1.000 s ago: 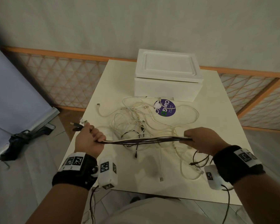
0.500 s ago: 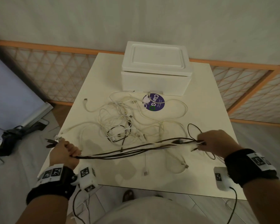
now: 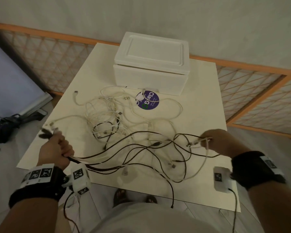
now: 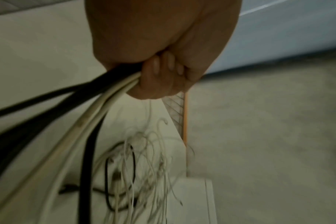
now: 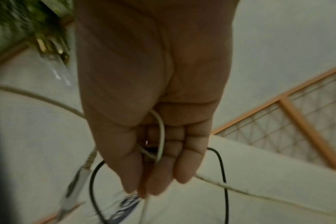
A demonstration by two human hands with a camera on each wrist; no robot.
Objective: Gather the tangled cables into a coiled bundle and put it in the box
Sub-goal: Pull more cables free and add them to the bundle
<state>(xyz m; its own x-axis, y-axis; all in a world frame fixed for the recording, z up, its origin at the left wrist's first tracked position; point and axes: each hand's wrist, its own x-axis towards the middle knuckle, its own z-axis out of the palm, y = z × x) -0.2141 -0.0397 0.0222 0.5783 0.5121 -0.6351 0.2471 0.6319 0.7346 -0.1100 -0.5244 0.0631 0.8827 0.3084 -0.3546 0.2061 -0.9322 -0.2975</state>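
Observation:
A tangle of white and black cables (image 3: 118, 121) sprawls over the middle of the white table (image 3: 200, 118). My left hand (image 3: 55, 148) at the table's front left grips a bunch of black and white cables (image 4: 98, 94) in a fist, their plugs poking out above the knuckles. My right hand (image 3: 213, 140) at the front right pinches a thin white cable (image 5: 160, 136) and a black loop (image 5: 220, 166). Slack black strands (image 3: 124, 153) sag between the two hands. The white foam box (image 3: 151, 64) stands shut at the table's far side.
A round purple sticker (image 3: 149, 100) lies in front of the box. One black cable end (image 3: 172, 195) dangles over the front edge. An orange lattice fence (image 3: 252, 91) runs behind and to the right. A dark object (image 3: 8, 123) lies on the floor at left.
The strands, taut between my hands a second ago, now hang slack in loops. My right hand has moved further right, and my left hand has drawn toward the table's front left.

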